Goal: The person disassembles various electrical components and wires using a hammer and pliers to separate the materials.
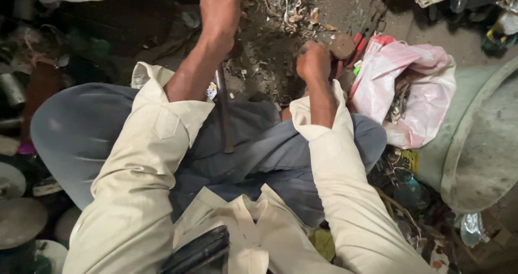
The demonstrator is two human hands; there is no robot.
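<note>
Dusty grey ground (377,15) spreads ahead of a seated person, strewn with a loose heap of cut wire ends and small metal scraps (280,4). Cream shirt sleeves and blue-grey trousers fill the lower half of the view, knees spread wide.

The left hand (221,9) reaches out to the near edge of that heap, fingers curled tight into a fist around something thin — what exactly it has hold of cannot be told, since the knuckles hide it. Below the left forearm, a long dark metal rod (224,117) runs down across the trousers toward the lap.

The right hand (313,61) is nearer the body, also clenched closed, gripping a short tool with a rounded brown head (341,45) that sticks out just past the knuckles; the head hovers above the scrap-littered ground.

Just beside the right hand lie red-handled pliers (357,46). Next to them slumps a pink-and-white plastic bag (421,85), its mouth open on a tangle of metal bits. A large pale grey-green basin (480,144) stands at the right edge, touching the bag.
</note>
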